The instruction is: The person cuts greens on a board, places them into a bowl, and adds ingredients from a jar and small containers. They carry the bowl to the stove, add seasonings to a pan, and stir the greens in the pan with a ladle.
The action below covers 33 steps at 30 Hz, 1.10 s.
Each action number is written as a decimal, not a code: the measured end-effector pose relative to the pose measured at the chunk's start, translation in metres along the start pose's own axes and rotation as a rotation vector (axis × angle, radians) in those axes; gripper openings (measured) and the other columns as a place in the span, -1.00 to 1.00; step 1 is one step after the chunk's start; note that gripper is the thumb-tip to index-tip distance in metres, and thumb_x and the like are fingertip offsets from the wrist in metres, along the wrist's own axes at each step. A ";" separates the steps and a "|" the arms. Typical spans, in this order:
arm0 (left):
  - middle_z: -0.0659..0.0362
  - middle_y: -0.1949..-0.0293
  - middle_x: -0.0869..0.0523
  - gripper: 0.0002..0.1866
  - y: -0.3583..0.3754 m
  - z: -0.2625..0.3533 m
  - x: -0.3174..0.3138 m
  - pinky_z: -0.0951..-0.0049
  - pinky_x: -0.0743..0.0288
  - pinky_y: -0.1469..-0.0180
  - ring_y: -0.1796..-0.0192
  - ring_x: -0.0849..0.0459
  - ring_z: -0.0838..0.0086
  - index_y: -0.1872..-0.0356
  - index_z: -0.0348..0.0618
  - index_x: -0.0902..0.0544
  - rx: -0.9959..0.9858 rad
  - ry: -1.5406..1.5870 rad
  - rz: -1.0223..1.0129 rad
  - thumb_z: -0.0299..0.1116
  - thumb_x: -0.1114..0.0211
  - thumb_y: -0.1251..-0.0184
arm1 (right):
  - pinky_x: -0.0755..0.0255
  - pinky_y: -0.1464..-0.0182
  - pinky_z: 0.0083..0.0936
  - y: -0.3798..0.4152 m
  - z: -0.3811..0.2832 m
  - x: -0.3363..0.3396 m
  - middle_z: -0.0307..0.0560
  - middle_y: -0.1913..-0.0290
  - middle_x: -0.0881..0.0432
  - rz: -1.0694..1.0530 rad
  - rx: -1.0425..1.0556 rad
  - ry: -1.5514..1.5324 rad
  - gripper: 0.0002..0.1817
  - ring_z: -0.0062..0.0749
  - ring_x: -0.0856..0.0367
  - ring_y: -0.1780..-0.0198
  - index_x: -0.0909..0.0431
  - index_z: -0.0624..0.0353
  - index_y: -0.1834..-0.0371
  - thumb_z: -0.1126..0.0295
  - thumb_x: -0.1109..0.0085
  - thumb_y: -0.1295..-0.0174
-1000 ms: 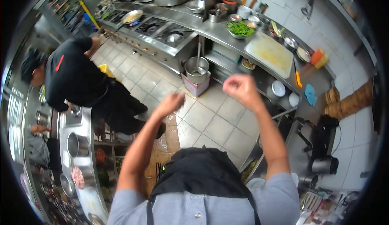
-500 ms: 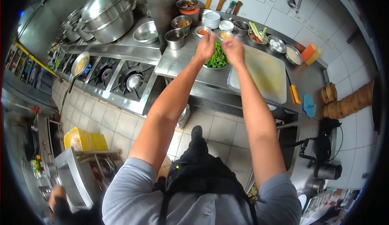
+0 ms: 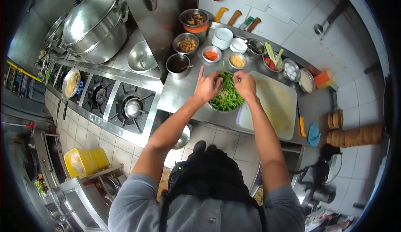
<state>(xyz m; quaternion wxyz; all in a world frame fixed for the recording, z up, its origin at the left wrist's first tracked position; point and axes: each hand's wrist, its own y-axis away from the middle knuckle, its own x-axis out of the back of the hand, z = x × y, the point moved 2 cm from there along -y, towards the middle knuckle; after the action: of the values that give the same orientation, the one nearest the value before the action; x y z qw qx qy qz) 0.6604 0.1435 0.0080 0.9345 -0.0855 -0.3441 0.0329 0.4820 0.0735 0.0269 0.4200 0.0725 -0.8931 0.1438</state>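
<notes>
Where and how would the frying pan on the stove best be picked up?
Probably by the outer end of the dark handle, coming from the aisle side: it juts past the front edge of the stove, while the round bowl of the frying pan holds food and sits over the cooktop, where metal may be hot.

Greens (image 3: pixel 227 97) beside cutting board (image 3: pixel 273 104), steamer pot (image 3: pixel 95 29) left

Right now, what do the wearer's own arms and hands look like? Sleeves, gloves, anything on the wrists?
Grey short sleeves, plain, ending above the elbows: left sleeve, right sleeve. Below them, nothing worn that I can see, no watch or band. Left hand and right hand are ungloved; too small to rule out a ring.
</notes>
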 end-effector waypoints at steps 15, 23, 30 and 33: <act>0.04 0.12 -0.77 -0.68 0.162 -0.044 0.058 0.43 -0.53 -0.04 0.09 -0.71 0.43 0.01 -0.31 -0.63 0.684 0.389 0.570 -0.29 -0.34 -0.34 | -0.57 -0.01 -0.11 -0.202 -0.004 -0.160 0.09 0.10 -0.71 -0.612 0.542 0.531 -0.79 0.00 -0.69 0.04 -0.71 0.12 0.18 0.33 -0.17 -0.20; 0.09 0.19 -0.76 -0.72 0.216 -0.044 0.066 0.49 -0.52 0.00 0.12 -0.68 0.51 0.05 -0.38 -0.60 0.823 0.515 0.655 -0.34 -0.30 -0.41 | -0.59 0.11 -0.14 -0.211 0.033 -0.180 0.07 0.27 -0.74 -0.516 0.634 0.566 -0.86 -0.07 -0.74 0.20 -0.74 0.10 0.31 0.38 -0.21 -0.13; 0.13 0.20 -0.74 -0.74 0.231 -0.032 0.067 0.51 -0.52 -0.02 0.12 -0.68 0.51 0.07 -0.37 -0.61 0.788 0.599 0.520 -0.35 -0.30 -0.42 | -0.54 0.23 -0.38 -0.213 0.043 -0.160 0.02 0.39 -0.74 -0.380 0.183 -0.111 -0.85 -0.35 -0.72 0.33 -0.69 0.27 0.34 0.41 -0.37 -0.10; 0.15 0.22 -0.72 -0.80 0.232 -0.050 0.053 0.54 -0.52 0.04 0.15 -0.66 0.56 0.13 -0.35 -0.61 0.678 0.705 0.491 -0.37 -0.28 -0.44 | -0.51 0.23 -0.45 -0.194 0.028 -0.116 -0.09 0.44 -0.71 -0.327 0.171 -0.434 -0.90 -0.54 -0.64 0.34 -0.69 0.27 0.30 0.49 -0.20 -0.23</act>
<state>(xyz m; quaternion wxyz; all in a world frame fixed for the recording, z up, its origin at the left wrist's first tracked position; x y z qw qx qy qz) 0.7325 0.3707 -0.0381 0.9331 0.1370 0.0501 0.3287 0.5843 -0.1183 -0.0412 0.2290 0.2800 -0.9232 0.1299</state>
